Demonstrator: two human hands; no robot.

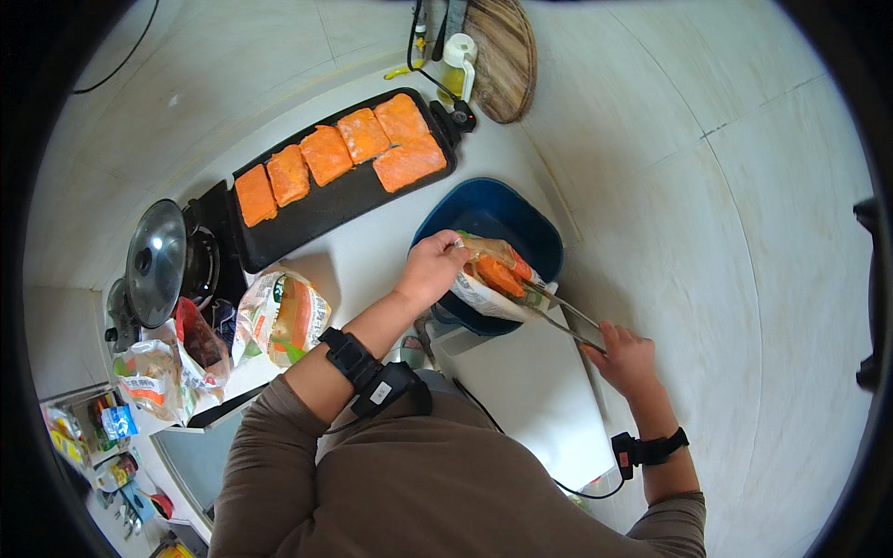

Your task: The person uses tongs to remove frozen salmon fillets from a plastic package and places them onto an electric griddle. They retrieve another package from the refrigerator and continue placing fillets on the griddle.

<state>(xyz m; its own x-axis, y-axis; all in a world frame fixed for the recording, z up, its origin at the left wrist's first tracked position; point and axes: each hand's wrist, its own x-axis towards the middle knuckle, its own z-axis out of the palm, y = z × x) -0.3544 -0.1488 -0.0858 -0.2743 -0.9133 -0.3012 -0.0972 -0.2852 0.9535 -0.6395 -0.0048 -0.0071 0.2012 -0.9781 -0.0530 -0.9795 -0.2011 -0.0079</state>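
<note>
My left hand (434,268) pinches the rim of an opened plastic food bag (488,300) above a dark blue bin (481,202). Orange slices (498,275) show inside the bag's mouth. My right hand (623,356) is closed around metal tongs (573,324), whose tips reach into the bag beside the slices; whether they grip one cannot be told. On a black electric griddle (328,216) lie several orange rectangular slices (326,155), most in a row along the far edge and one nearer at the right end.
Left of the bin stands another food bag (282,314), with more bags (150,376) and a glass-lidded pot (157,261) beyond. An oil bottle (457,66) and a round wooden board (501,63) stand behind the griddle's plug end. A tiled wall rises at the right.
</note>
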